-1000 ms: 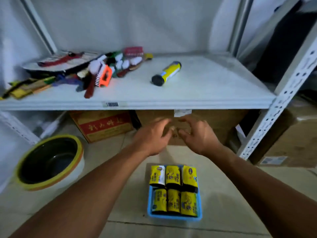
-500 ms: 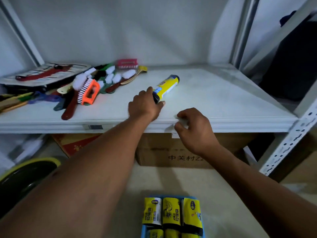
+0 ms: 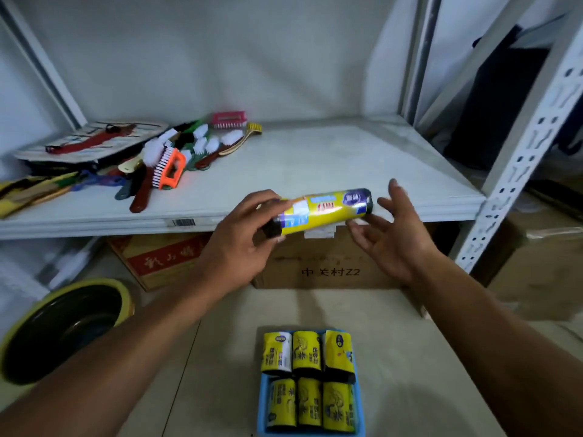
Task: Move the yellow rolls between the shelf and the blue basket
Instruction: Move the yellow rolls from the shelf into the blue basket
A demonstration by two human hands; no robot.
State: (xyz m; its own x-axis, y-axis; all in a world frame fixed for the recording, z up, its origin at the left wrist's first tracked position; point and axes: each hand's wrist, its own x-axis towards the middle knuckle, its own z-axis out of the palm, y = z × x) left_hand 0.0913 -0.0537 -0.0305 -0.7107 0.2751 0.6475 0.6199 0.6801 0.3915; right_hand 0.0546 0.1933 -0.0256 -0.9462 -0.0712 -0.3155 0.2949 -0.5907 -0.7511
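My left hand grips the left end of a long yellow roll with dark ends, held level in the air just in front of the white shelf's front edge. Fingers spread, my right hand sits under and beside the roll's right end, fingertips touching it. On the floor below, a blue basket holds several short yellow rolls packed in two rows.
A pile of brushes and a flat tray crowd the shelf's left part. Cardboard boxes stand under the shelf. A yellow-rimmed dark bowl sits on the floor at left. A perforated white upright rises at right.
My left hand has lifted the long yellow roll off the shelf and drawn it toward me past the front edge. My right hand left the shelf edge and opened beside the roll's right end.
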